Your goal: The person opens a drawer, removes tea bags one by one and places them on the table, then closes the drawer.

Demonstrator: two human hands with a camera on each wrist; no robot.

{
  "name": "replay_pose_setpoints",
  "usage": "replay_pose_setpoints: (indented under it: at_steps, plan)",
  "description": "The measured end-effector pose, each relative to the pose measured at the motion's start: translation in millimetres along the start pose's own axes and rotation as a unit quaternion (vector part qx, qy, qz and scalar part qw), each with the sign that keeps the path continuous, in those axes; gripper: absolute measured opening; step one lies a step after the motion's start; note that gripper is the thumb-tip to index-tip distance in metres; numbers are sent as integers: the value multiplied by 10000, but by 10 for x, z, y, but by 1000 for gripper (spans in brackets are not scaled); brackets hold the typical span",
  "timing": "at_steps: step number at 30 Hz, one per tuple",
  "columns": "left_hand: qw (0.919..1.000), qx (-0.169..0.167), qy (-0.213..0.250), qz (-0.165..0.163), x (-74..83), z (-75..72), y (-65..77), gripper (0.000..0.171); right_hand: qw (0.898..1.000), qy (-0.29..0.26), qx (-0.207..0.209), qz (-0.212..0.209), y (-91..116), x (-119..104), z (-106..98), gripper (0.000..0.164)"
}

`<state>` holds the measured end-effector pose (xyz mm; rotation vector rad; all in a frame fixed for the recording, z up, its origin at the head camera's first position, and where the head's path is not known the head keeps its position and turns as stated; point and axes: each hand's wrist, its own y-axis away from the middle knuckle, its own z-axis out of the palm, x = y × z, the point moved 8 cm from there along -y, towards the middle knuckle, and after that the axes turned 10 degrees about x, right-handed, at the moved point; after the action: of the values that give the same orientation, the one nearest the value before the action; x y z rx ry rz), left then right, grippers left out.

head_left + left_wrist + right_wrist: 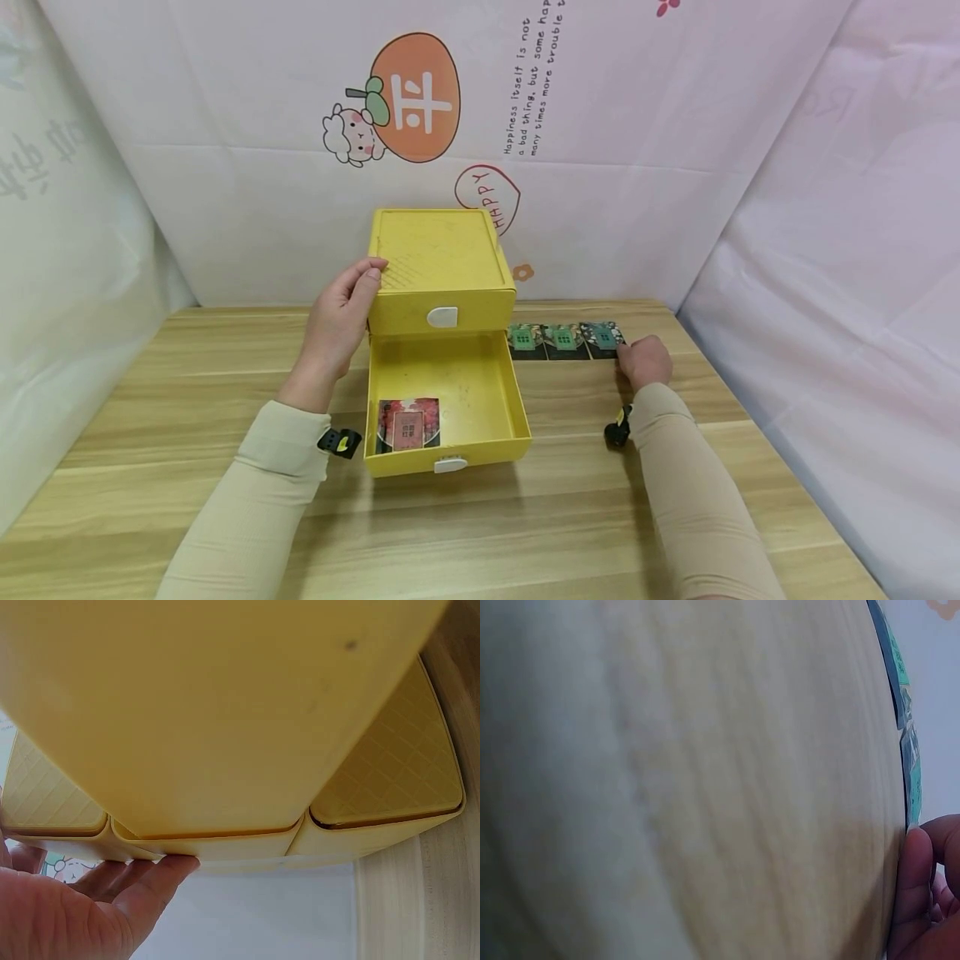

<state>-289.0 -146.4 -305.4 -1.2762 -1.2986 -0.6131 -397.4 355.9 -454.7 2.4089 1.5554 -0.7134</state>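
1 yellow drawer cabinet stands on the wood-grain table; the left wrist view shows its 3 stacked tiers. The top drawer is closed, while the middle drawer is pulled well out, and 2 white pulls show on these fronts. Inside the middle drawer lies 1 red picture card, at the front left corner. To the cabinet's right, 3 green-and-black picture cards lie side by side in 1 row on the table. The left hand rests against the cabinet's upper left side, fingers fairly straight. The right hand has its thumb at the right end of the row's rightmost card; whether it pinches or only touches that card, I cannot tell.
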Motion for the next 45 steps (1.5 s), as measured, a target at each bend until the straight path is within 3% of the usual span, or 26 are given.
replay_pose_setpoints:
  at_steps: [16, 27, 41, 45]
  plan:
    - [10000, -56, -13, 6, 1, 8, 9, 56, 9997, -193, -91, 141, 14, 40, -13, 44]
    - [10000, -88, 25, 23, 30, 5, 19, 55, 9970, -637, -259, 357, 33, 70, -33, 57]
    - [10000, -76, 5, 40, 19, 3, 15, 55, 9909, -1261, -99, 462, 28, 119, -7, 58]
    - [10000, -82, -6, 33, 19, 0, 13, 56, 9914, -1279, 48, 282, 49, 75, -60, 59]
